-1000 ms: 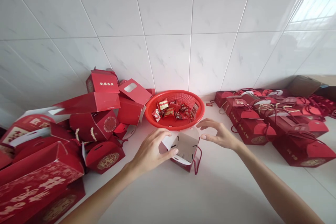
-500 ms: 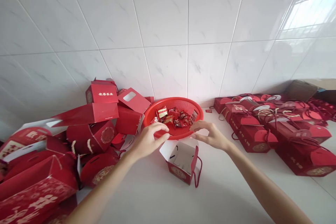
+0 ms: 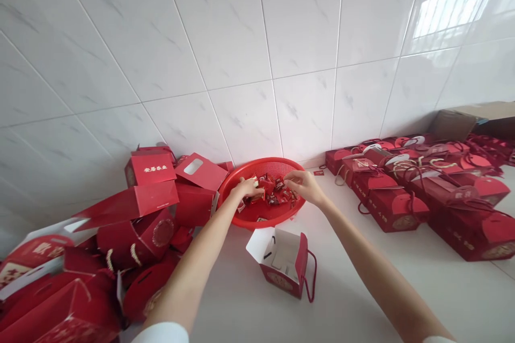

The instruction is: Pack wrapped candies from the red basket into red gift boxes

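My left hand [image 3: 246, 187] reaches into the left side of a red plastic basket [image 3: 248, 223], its fingers closed around a wrapped candy, partly hidden by the hand. Over the basket's right side, my right hand [image 3: 304, 185] has its fingers bent down and drawn together at the candies; whatever is between the fingertips is hidden. Small candies in red wrappers [image 3: 276, 193] lie in the basket between the hands. In front of the basket stands an open red gift box [image 3: 281, 282], with a white inside and a dark red cord handle hanging on its right.
Red boxes, some open, are piled at the left [image 3: 155, 169]. Rows of closed red boxes [image 3: 396, 206] with cord handles stand at the right. A brown carton [image 3: 454, 126] is behind them. A small red packet [image 3: 318, 173] lies near the tiled wall [image 3: 241, 123].
Both hands have moved forward and down, from above the basket's near edge into the candies. Their fingers have closed in. The view has tilted and shifted slightly.
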A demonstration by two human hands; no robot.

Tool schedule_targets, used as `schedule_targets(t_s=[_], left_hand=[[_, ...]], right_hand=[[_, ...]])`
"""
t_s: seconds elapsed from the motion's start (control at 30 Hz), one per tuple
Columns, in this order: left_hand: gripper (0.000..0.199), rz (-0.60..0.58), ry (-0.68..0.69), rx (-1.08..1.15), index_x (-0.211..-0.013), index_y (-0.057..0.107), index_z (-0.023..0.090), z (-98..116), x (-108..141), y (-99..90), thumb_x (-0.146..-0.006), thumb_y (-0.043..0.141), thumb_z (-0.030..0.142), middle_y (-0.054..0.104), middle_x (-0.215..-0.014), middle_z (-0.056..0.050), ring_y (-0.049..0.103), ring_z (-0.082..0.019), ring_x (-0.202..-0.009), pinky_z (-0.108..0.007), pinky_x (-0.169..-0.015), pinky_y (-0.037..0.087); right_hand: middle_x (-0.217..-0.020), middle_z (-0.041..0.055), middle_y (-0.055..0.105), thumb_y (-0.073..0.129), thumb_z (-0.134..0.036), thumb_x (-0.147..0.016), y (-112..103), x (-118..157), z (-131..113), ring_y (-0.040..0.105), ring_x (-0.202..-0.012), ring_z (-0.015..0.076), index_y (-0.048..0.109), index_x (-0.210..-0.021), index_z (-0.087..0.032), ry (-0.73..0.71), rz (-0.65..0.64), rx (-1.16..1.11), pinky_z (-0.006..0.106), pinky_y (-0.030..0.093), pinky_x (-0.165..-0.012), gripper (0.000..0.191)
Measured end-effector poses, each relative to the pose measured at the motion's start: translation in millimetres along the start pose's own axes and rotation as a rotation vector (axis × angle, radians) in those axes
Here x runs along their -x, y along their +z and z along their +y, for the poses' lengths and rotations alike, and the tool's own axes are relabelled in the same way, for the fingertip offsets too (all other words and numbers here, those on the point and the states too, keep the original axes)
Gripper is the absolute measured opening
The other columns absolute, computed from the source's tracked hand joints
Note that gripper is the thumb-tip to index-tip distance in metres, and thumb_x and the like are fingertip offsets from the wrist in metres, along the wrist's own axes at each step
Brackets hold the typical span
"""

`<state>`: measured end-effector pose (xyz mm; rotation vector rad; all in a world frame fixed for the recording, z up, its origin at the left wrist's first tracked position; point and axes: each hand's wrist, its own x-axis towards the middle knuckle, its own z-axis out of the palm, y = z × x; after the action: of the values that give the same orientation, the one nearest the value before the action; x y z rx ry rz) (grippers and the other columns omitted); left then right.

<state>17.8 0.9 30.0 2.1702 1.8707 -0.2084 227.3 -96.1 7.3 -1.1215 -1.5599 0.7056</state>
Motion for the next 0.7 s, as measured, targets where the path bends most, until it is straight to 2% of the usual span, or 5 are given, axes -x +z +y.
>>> schedule_targets(t_s=[0.13, 0.33, 0.43, 0.6, 0.7], left_hand=[[0.035, -0.124, 0.166, 0.104, -0.104, 0.074, 0.019, -3.1, -4.6, 1.4, -0.081, 0.070, 0.046, 0.072, -0.117, -0.011, 0.070, -0.030, -0.102, -0.032, -0.079, 0.055], [0.020, -0.058, 0.323, 0.496, -0.098, 0.075, 0.018, -16.0, -10.3, -2.7, -0.086, 0.060, 0.027, 0.075, -0.098, -0.005, 0.070, -0.021, -0.089, -0.027, -0.075, 0.054], [0.020, 0.015, 0.378, 0.436, -0.098, 0.076, 0.018, -9.3, -12.0, -3.2, -0.084, 0.065, 0.028, 0.076, -0.103, -0.007, 0.070, -0.023, -0.097, -0.028, -0.082, 0.053], [0.040, -0.131, 0.666, 0.222, -0.109, 0.076, 0.025, 23.5, -7.9, 15.6, -0.077, 0.077, 0.047, 0.072, -0.117, -0.006, 0.067, -0.027, -0.108, -0.032, -0.090, 0.052], [0.033, -0.155, 0.755, -0.049, -0.100, 0.078, 0.026, 36.9, -6.8, 23.7, -0.073, 0.080, 0.044, 0.065, -0.129, -0.006, 0.064, -0.028, -0.111, -0.033, -0.089, 0.051]], right_hand=[[-0.086, 0.0041, 0.076, 0.063, -0.024, -0.077, 7.1, -13.1, 6.8, 0.069, -0.080, 0.0202, 0.071, -0.078, -0.020, 0.075, 0.055, 0.026, 0.032, 0.053, -0.077, 0.009], [-0.088, 0.0043, 0.074, 0.064, -0.028, -0.076, 8.2, -20.0, 11.0, 0.067, -0.081, 0.0196, 0.071, -0.081, -0.020, 0.130, 0.006, -0.052, 0.031, 0.052, -0.073, 0.012], [-0.089, 0.0046, 0.074, 0.065, -0.029, -0.075, 7.4, -19.7, 11.7, 0.067, -0.082, 0.0200, 0.070, -0.081, -0.019, 0.157, -0.001, -0.073, 0.030, 0.052, -0.071, 0.012], [-0.086, 0.0041, 0.074, 0.065, -0.025, -0.075, 7.3, -20.1, 14.9, 0.068, -0.082, 0.0202, 0.070, -0.084, -0.020, 0.189, -0.003, -0.065, 0.029, 0.052, -0.069, 0.011], [-0.084, 0.0031, 0.074, 0.065, -0.022, -0.076, 7.1, -20.2, 16.1, 0.069, -0.082, 0.0198, 0.069, -0.083, -0.020, 0.190, -0.010, -0.032, 0.029, 0.052, -0.071, 0.008]])
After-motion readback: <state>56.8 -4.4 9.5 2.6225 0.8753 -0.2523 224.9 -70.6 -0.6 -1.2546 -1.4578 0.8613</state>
